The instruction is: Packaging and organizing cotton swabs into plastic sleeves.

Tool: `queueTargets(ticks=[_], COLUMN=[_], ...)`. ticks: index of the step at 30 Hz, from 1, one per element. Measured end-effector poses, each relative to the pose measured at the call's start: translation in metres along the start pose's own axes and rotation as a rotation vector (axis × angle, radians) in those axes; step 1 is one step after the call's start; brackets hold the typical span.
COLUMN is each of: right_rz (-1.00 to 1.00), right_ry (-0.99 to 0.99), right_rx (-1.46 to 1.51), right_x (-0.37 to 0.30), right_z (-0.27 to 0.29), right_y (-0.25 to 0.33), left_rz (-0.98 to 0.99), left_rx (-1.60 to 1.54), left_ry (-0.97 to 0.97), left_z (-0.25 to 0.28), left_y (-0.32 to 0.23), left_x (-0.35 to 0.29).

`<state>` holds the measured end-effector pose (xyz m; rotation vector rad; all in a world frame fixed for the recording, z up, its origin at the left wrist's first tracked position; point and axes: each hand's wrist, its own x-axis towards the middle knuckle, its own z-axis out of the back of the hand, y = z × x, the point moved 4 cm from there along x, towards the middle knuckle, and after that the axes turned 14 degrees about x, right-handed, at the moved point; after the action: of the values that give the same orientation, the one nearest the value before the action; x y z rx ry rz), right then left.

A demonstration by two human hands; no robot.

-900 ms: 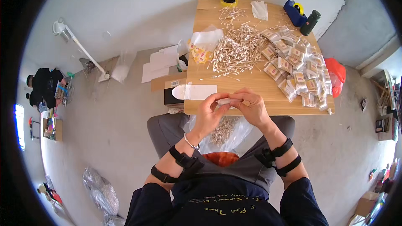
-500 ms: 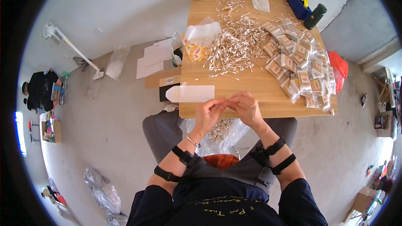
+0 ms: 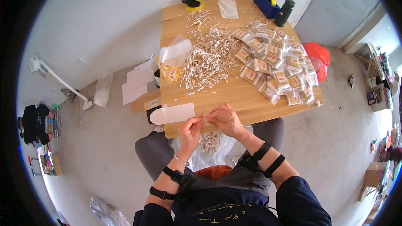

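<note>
Close together at the front edge of the wooden table (image 3: pixel 247 102), my left hand (image 3: pixel 190 131) and my right hand (image 3: pixel 227 120) are pinched fingertip to fingertip. Between them is a small pale, yellowish thing, too small to make out. A white card with one pointed end (image 3: pixel 178 113) lies flat just left of my fingers. Beyond my hands spreads a loose heap of cotton swabs (image 3: pixel 211 56). To its right are piled many small clear bags of packed swabs (image 3: pixel 272 62). Below my hands, a clear plastic bag (image 3: pixel 197 158) between my legs holds more cotton swabs (image 3: pixel 210 141).
Along the far edge are a yellow tape roll with a black cutter (image 3: pixel 193 4), a white tissue (image 3: pixel 228 8), a blue tape dispenser (image 3: pixel 266 6) and a dark green bottle (image 3: pixel 284 12). Yellow printed cards (image 3: pixel 169 73) lie at the table's left. A red bag (image 3: pixel 317 60) hangs at the right.
My view has turned, so the table sits further left and looks tilted. My hands stay pinched together at the table's front edge, with a slight shift of the fingers.
</note>
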<state>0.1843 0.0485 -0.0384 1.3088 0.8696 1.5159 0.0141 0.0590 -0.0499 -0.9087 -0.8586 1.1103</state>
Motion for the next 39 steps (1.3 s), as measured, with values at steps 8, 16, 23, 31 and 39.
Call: queueTargets(ticks=[8,16,23,31,39], right_rz=[0.13,-0.022,0.115,-0.047,0.095], right_ry=[0.011,0.13,0.188,0.16,0.135], right_rx=[-0.082,-0.115,0.004,0.024,-0.043], right_x=[0.001,-0.011,-0.012,-0.018,0.001], right_z=[-0.004,0.01,0.012,0.02,0.01], right_y=[0.026,0.05,0.07,0.075,0.079], left_rz=[-0.02,-0.009,-0.024,-0.062,-0.017], left_rx=[-0.036,0.014,-0.099,0.092,0.112], left_ry=[0.011,0.095,0.175,0.197,0.204], left_z=[0.004,0.015,0.018,0.019,0.018], left_y=[-0.005,-0.021,-0.039,-0.055,-0.053], left_x=[-0.005,-0.019,-0.025,-0.023,-0.01])
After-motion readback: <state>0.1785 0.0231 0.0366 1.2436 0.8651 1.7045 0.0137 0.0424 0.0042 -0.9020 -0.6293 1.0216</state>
